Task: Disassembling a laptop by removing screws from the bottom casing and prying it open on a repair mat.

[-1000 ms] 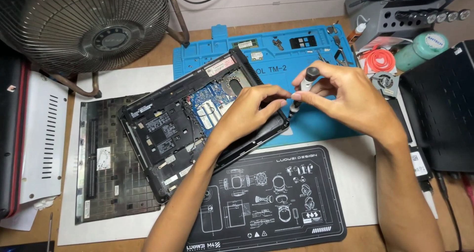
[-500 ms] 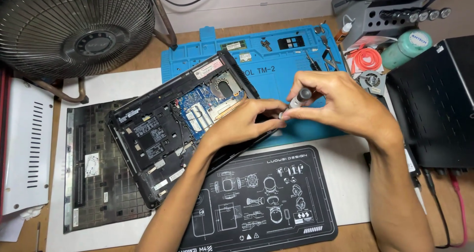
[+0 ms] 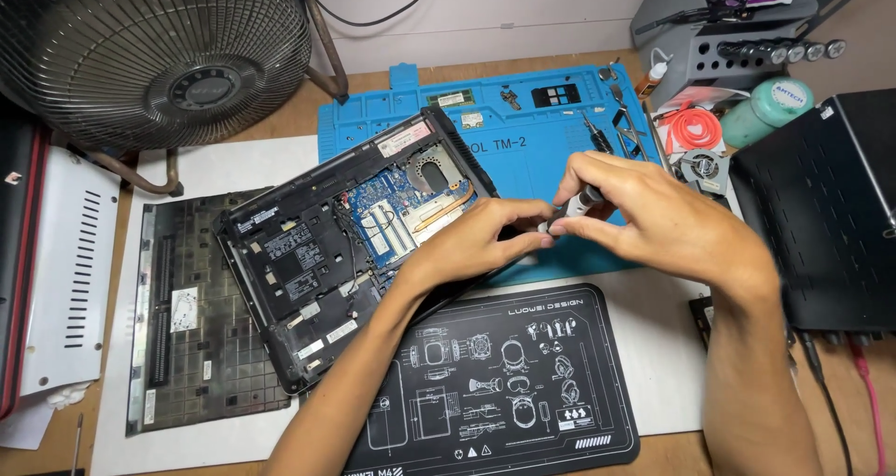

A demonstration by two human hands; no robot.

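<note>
Compared with a second ago: screwdriver (image 3: 571,207) tipped from near upright to a low slant, its dark cap now hidden inside the right hand (image 3: 667,222). Still held clear of the opened laptop (image 3: 308,261), above its right edge and the blue silicone mat (image 3: 551,135); hence no contact with any screw on the board at this stage. Right hand closed around the slim silver-grey shaft, thumb and forefinger pinching near the tip. Left hand (image 3: 471,245) curled, fingertips pinching the tip end from the opposite side; cannot tell whether a loose bit sits between them. Laptop: matt black plastic shell, set askew across the mat, with blue circuit board, copper heat pipe and round fan recess exposed. To its left, flat bottom cover (image 3: 205,331), dark and gridded. In front, smooth black printed mat (image 3: 509,392).
</note>
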